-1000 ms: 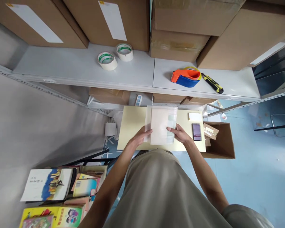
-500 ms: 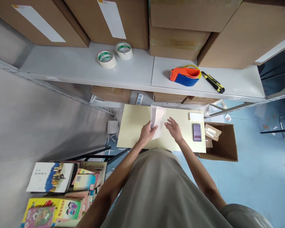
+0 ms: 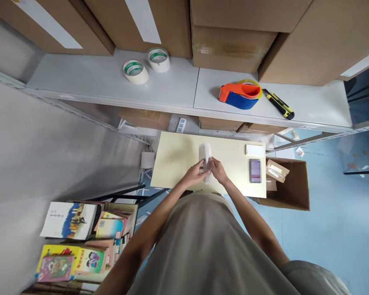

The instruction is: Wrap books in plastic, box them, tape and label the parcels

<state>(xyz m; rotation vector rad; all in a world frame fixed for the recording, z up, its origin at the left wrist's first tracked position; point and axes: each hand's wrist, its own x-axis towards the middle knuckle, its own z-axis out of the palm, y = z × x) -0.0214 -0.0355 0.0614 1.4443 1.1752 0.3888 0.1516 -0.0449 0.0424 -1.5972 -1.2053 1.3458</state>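
Note:
A white folded paper [image 3: 206, 150] is held upright-edged over the middle of the pale yellow table [image 3: 175, 159]; I cannot tell whether it is a single sheet or a thin booklet. My left hand [image 3: 195, 174] grips its lower left side, fingers and thumb curled around it. On its right edge, my right hand [image 3: 217, 170] pinches the paper between thumb and fingers. To the right on the table lie a purple, blurred-out object [image 3: 255, 171] and a small white box-like item [image 3: 254, 150].
Ahead, a grey shelf [image 3: 172, 92] carries two tape rolls [image 3: 135, 73], an orange-and-blue tape dispenser [image 3: 240, 96], a utility knife [image 3: 278, 104] and cardboard boxes [image 3: 227, 49]. An open carton [image 3: 295, 184] stands right of the table. Stacked books [image 3: 89, 241] sit at lower left.
My right hand has moved left and closed on the paper's right edge. The paper now looks narrower and folded. My left hand has shifted slightly right along it.

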